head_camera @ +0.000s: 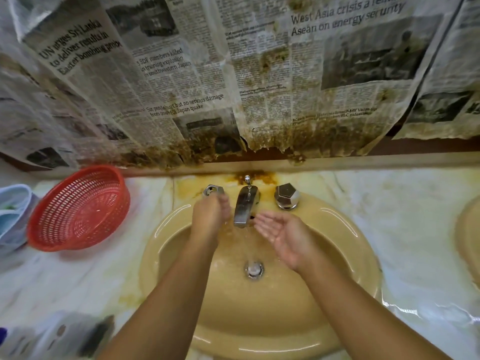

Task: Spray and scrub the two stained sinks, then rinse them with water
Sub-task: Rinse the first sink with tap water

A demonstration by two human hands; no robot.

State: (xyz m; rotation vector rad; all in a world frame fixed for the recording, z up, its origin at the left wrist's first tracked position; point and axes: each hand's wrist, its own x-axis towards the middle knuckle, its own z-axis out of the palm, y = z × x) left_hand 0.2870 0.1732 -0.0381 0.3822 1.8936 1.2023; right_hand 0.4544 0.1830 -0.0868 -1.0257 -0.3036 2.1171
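spout [244,206] axis front-back, tip toward person, over sink [259,313] | left hand [209,219] fingers blurred, can't tell | right hand [281,233] palm-up, fingers loose

Right edge cuts off the 2nd sink [471,240].

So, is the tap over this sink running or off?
Running. A stream of water falls from the faucet spout to the drain, between the left hand and the open right hand.
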